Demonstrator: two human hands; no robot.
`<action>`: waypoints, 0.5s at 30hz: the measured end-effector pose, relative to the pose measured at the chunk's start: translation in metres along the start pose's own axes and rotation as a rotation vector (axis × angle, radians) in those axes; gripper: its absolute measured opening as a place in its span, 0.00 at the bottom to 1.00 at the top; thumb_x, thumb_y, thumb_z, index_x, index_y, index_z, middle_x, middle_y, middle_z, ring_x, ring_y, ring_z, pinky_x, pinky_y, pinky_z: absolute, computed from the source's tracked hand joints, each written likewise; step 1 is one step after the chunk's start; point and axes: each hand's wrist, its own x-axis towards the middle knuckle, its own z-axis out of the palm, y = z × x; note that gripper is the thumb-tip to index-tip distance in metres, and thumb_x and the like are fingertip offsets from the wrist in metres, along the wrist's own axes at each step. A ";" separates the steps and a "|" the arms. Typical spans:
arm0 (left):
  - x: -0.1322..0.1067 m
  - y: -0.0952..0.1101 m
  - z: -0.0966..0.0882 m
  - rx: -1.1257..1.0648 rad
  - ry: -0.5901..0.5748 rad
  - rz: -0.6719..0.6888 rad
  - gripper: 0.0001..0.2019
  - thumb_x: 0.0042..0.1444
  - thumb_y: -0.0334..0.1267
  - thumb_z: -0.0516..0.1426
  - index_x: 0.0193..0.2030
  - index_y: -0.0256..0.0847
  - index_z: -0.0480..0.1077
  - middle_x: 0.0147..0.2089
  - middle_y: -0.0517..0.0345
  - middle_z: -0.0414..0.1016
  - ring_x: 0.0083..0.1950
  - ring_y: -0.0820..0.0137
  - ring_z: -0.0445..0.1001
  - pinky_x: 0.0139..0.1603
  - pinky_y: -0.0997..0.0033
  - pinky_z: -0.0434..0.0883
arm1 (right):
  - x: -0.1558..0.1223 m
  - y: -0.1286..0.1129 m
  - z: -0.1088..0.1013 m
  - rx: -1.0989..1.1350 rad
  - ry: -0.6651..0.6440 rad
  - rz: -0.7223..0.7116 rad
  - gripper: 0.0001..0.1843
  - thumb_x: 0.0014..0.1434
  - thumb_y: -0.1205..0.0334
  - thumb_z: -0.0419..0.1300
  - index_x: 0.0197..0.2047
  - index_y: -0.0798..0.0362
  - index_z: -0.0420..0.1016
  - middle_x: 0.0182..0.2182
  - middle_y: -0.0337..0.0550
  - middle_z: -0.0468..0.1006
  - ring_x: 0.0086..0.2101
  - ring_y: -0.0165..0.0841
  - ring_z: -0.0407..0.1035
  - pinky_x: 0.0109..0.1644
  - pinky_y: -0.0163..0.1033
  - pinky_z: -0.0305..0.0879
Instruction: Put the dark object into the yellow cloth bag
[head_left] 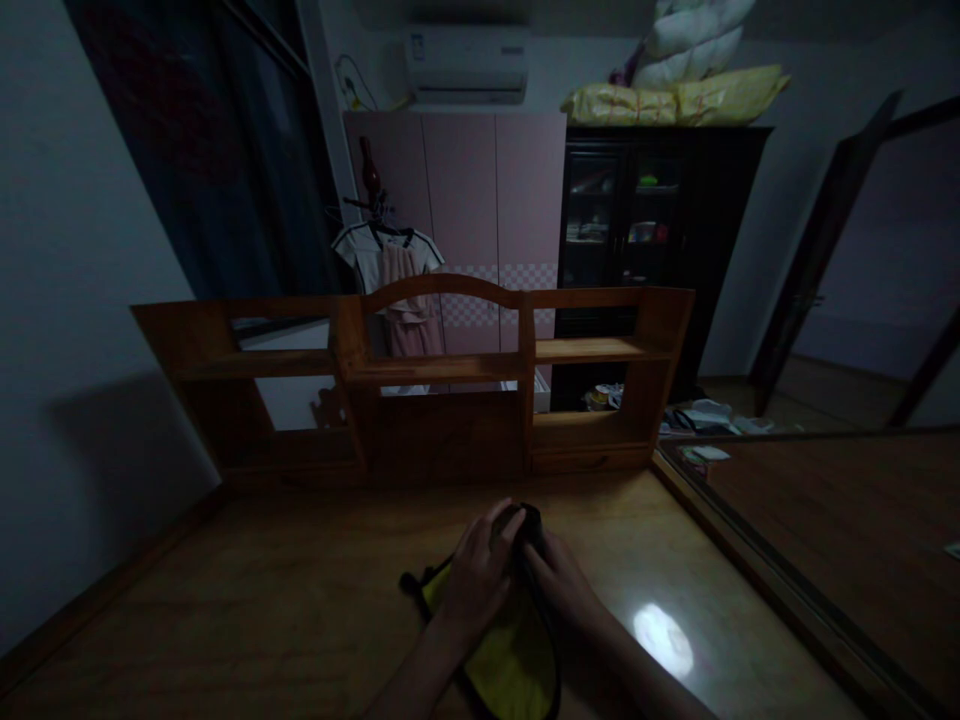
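Observation:
A yellow, soft-looking item with black edging (pixel 517 655), perhaps a flat bag, lies on the bare wooden boards (pixel 300 590) in front of me. Across its upper part rests my left hand (pixel 480 565), its fingers curled over the dark far end. From the other side my right hand (pixel 559 575) closes on the same black end, thumb and fingers bent round it. The two hands nearly meet there, and what lies between the fingers is partly hidden. A small black tip (pixel 409 583) sticks out to the left of the item.
A wooden headboard with open shelves (pixel 442 370) stands across the far edge of the boards. A raised wooden rail (pixel 739 560) runs along the right side, with the brown floor (pixel 847 510) beyond. Further back are a pink wardrobe (pixel 461 180) and a dark cabinet (pixel 720 230).

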 end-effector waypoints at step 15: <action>0.000 0.004 0.000 -0.146 -0.112 -0.012 0.44 0.47 0.19 0.53 0.69 0.49 0.44 0.69 0.51 0.48 0.68 0.59 0.51 0.66 0.51 0.58 | 0.003 0.025 -0.001 -0.060 0.023 -0.053 0.24 0.57 0.66 0.53 0.57 0.51 0.67 0.53 0.47 0.74 0.53 0.42 0.67 0.58 0.49 0.61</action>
